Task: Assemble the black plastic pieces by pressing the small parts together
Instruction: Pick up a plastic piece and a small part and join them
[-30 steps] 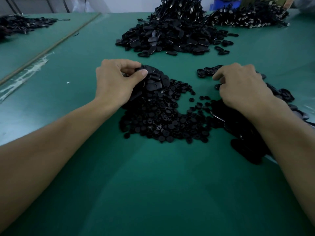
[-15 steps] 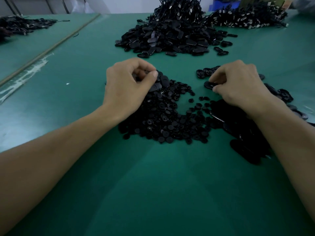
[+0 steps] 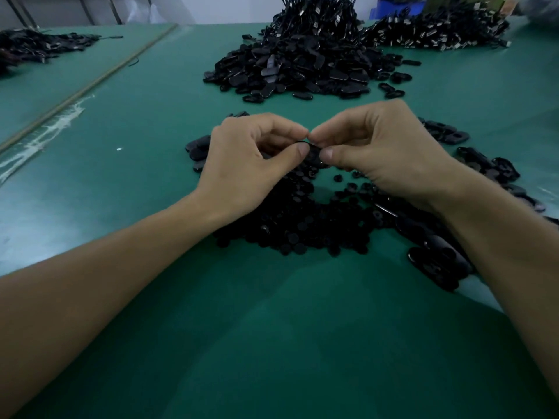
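Observation:
My left hand [image 3: 251, 158] and my right hand [image 3: 381, 149] meet fingertip to fingertip above the green table [image 3: 272, 328]. Between thumbs and forefingers they pinch a small black plastic piece [image 3: 313, 152]; most of it is hidden by the fingers. Under the hands lies a pile of small round black parts [image 3: 296, 225]. Larger oval black pieces [image 3: 435, 258] lie under my right forearm, and a few more oval pieces [image 3: 199, 149] sit left of my left hand.
A big heap of black oval shells [image 3: 302, 71] rises at the back centre, with a bundle of black cords with metal ends [image 3: 438, 31] behind right. Another dark pile [image 3: 36, 46] lies far left. A seam strip [image 3: 90, 86] crosses the table.
Both hands have lifted off their piles and come together at the centre; each brought a black part, and now the fingertips touch around it.

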Motion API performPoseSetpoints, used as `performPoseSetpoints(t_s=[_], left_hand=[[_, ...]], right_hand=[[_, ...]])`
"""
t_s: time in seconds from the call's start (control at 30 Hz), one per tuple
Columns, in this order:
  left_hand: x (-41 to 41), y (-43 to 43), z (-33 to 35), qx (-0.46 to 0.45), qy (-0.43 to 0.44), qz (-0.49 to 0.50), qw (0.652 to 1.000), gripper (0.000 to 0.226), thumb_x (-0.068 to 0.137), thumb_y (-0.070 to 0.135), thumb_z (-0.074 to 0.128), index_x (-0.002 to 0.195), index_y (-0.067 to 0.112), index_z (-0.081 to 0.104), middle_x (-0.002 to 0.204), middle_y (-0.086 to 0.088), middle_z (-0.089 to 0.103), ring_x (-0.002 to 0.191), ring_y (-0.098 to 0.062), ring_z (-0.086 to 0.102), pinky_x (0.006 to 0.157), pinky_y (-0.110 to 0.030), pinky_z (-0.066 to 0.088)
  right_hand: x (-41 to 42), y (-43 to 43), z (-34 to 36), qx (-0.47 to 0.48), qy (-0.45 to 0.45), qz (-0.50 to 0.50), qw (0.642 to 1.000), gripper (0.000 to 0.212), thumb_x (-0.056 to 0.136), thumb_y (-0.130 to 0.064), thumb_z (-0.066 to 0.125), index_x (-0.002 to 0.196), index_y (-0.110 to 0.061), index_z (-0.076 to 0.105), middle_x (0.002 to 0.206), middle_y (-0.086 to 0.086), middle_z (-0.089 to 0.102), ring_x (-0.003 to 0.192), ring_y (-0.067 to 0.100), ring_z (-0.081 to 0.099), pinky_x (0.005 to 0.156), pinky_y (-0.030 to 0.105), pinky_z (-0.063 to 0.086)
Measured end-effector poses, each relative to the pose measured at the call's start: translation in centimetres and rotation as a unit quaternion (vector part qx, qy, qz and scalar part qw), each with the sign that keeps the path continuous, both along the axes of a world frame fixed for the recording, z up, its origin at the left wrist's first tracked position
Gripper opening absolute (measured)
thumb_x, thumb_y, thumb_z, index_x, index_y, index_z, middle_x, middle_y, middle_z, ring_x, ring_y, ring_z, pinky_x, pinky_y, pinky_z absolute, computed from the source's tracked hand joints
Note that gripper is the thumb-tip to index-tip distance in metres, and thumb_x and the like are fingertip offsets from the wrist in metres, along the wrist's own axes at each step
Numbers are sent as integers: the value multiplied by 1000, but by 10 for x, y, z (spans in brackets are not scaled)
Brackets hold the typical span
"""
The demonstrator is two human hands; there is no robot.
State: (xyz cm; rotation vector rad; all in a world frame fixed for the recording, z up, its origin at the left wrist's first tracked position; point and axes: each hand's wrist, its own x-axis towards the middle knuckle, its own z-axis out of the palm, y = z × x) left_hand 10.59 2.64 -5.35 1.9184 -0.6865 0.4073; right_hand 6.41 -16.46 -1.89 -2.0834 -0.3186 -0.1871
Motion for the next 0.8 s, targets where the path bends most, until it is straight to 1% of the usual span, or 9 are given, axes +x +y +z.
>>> performPoseSetpoints(t_s=[0.07,0.13,0.2,0.27,0.33,0.4,0.53,0.67,0.8], left_hand=[[2,0,0,-24,31,-14,999,12,84,19,79,91,28,74,76,14,75,71,-1,71,68,-17,54],[3,0,0,-57,62,-30,996,12,84,16,78,88,26,74,72,9,75,66,-6,71,65,-20,55],[3,0,1,-86,83,-45,992,11,85,14,77,89,24,73,72,4,75,65,-9,72,64,-21,57],[3,0,1,-97,91,-55,990,11,84,15,76,91,23,73,74,2,76,66,-11,73,65,-22,57],[3,0,1,-92,91,-54,990,13,83,17,75,93,26,73,77,2,77,68,-13,73,66,-23,57],[4,0,0,-82,90,-47,991,15,82,18,74,91,30,73,77,2,76,70,-16,73,67,-26,58],[6,0,-1,-94,94,-33,991,14,81,16,75,87,29,73,80,1,77,76,-23,75,72,-33,61],[6,0,0,-103,102,-37,989,15,82,14,77,89,26,72,80,2,77,76,-20,75,70,-28,60],[3,-1,3,-110,102,-40,988,21,82,11,80,95,25,71,82,4,77,73,-14,74,68,-24,58]], right_hand=[[1,-2,-3,19,-12,-27,999,26,86,-3,76,92,-28,71,89,-6,75,85,3,72,81,18,57],[3,-4,-6,21,-18,-53,998,18,86,-11,77,94,-26,72,88,-4,75,84,5,72,80,21,57],[4,-3,-9,3,-9,-64,998,9,88,-18,76,94,-24,73,82,-4,75,78,7,72,71,21,53],[5,-2,-10,-3,-4,-65,998,7,89,-19,75,92,-24,73,74,-5,75,71,6,71,64,20,48],[5,-2,-10,-3,-13,-66,998,9,90,-16,73,90,-25,73,72,-6,75,69,5,71,66,20,51],[5,-1,-10,5,-22,-65,998,13,92,-12,71,93,-24,73,75,-6,75,72,5,72,73,21,55],[5,0,-11,30,-28,-67,997,18,93,-8,69,107,-20,71,78,-6,74,73,3,71,70,11,48],[4,1,-9,31,-35,-71,996,14,92,-9,69,98,-21,74,74,-5,75,72,4,71,68,11,49],[3,3,-10,35,-36,-74,996,8,90,-17,74,97,-21,72,77,-5,76,74,6,72,70,18,54]])
